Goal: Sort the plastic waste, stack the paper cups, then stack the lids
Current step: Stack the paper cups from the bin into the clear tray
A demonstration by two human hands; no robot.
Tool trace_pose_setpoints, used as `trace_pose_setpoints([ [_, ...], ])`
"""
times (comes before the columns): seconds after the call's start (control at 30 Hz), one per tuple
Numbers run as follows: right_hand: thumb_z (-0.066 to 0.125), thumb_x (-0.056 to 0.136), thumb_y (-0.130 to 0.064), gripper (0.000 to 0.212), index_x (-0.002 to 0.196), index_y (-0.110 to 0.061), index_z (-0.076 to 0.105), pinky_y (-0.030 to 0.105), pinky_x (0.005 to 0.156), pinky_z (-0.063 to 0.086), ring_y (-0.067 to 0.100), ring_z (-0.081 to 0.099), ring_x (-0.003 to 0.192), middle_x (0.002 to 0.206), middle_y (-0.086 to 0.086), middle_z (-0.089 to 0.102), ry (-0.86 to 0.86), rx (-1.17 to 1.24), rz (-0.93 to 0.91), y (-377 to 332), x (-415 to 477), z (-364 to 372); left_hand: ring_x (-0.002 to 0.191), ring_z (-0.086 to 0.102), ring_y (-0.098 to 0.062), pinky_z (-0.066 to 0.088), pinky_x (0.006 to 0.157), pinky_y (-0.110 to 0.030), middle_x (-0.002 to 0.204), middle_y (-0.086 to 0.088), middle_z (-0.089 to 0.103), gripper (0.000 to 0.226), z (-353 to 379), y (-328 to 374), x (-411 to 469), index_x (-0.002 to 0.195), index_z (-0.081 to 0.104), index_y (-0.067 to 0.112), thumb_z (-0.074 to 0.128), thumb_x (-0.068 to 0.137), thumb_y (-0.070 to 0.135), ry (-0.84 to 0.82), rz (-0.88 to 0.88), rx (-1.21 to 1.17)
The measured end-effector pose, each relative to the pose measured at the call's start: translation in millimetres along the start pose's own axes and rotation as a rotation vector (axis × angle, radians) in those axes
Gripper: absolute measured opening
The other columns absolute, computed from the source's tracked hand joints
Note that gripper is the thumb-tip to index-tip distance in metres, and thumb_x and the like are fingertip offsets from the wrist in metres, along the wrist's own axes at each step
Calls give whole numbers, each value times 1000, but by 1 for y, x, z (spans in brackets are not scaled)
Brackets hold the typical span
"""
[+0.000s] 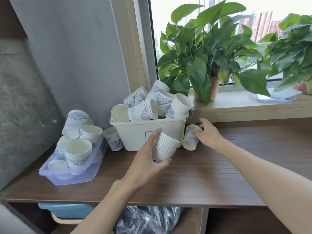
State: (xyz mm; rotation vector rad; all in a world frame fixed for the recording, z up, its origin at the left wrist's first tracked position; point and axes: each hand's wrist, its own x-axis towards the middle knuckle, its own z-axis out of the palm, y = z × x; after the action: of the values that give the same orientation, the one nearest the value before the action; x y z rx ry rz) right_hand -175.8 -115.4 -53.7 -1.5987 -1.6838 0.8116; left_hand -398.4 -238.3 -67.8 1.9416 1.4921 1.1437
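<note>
Head view: cup sorting at the bench (202,174).
Left hand (146,159) grips a cup stack (166,146); right hand (209,135), fingers spread, touches a lying cup (190,142).

A blue mark (148,134) on the front of the white bin (133,134) is half covered by the left hand (145,159) and its stack of cups (166,144), so it cannot be read. That hand hides the stack's lower part (the count stays unsure). The right hand (209,134) is motion-blurred over 1 fallen cup (189,143) beside the bin; whether it grips is unclear. Under the surface (202,174), a blue basket (67,211) is cut off by the board's edge, and a clear plastic bag (146,220) runs past the bottom edge. The right plant (293,48) is cropped by the frame.
</note>
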Motion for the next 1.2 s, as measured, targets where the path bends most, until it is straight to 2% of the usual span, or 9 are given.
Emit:
trace_pose_setpoints([
  [0.13, 61, 90, -17, 48, 136, -12, 48, 25, 85, 39, 21, 52, 109, 123, 8, 57, 22, 9, 13, 6, 0, 5, 86, 57, -4, 55, 83, -27, 129, 16, 60, 87, -2, -2, 3, 142, 28, 60, 78, 80, 25, -4, -5, 4],
  [0.23, 60, 90, -12, 10, 96, -16, 67, 22, 62, 40, 19, 58, 91, 95, 3, 66, 100, 55, -7, 6, -8, 6, 87, 59, -5, 57, 81, -30, 128, 14, 61, 88, -5, -2, 1, 142, 27, 61, 78, 80, 26, -12, -10, 11],
  [0.33, 59, 92, -13, 9, 88, -16, 67, 24, 65, 38, 17, 56, 82, 88, 1, 65, 149, 108, -51, 2, -25, 1, 91, 58, -7, 57, 78, -30, 136, 17, 56, 88, -8, -1, -6, 144, 26, 58, 78, 81, 26, -28, -11, 5],
  [0.47, 60, 91, -14, 10, 85, -11, 68, 27, 68, 43, 17, 54, 75, 83, 7, 67, 195, 159, -195, -13, -56, -8, 100, 59, -6, 55, 78, -25, 139, 42, 39, 88, -15, 6, -23, 147, 28, 53, 78, 81, 24, -14, -6, 18],
  [0.6, 63, 88, -14, 11, 77, -15, 66, 36, 73, 49, 16, 55, 70, 77, 6, 68, 159, 243, -329, -42, -88, -17, 90, 58, -7, 53, 78, -24, 140, 18, 53, 87, -22, 14, -39, 146, 27, 54, 76, 80, 24, -8, -17, 32],
  [0.83, 63, 87, -14, 8, 83, -19, 69, 35, 67, 46, 11, 54, 66, 73, -3, 69, -45, 257, -519, -95, -138, -11, 76, 60, -3, 51, 71, -25, 118, 12, 63, 84, -46, 37, -67, 142, 28, 54, 74, 79, 23, 41, 23, 36],
  [0.97, 66, 90, -18, 7, 84, -21, 68, 22, 63, 43, 7, 53, 63, 71, -14, 66, -219, 198, -576, -116, -160, -4, 89, 63, -5, 55, 74, -27, 122, 16, 61, 87, -62, 45, -81, 141, 27, 58, 76, 80, 20, 84, 46, 9],
  [1.1, 56, 96, -34, 14, 97, -25, 66, 18, 61, 38, 7, 48, 64, 68, -22, 60, -192, 220, -525, -125, -165, 2, 114, 58, 0, 55, 96, -38, 133, 28, 52, 92, -74, 50, -92, 148, 23, 52, 77, 79, 23, 125, 41, 9],
  [1.2, 48, 100, -34, 22, 116, -25, 60, 14, 64, 37, 0, 52, 74, 95, -17, 60, -224, 207, -487, -131, -167, 10, 126, 52, 1, 49, 105, -39, 136, 44, 40, 98, -79, 53, -97, 150, 17, 55, 78, 80, 26, 127, 50, 23],
])
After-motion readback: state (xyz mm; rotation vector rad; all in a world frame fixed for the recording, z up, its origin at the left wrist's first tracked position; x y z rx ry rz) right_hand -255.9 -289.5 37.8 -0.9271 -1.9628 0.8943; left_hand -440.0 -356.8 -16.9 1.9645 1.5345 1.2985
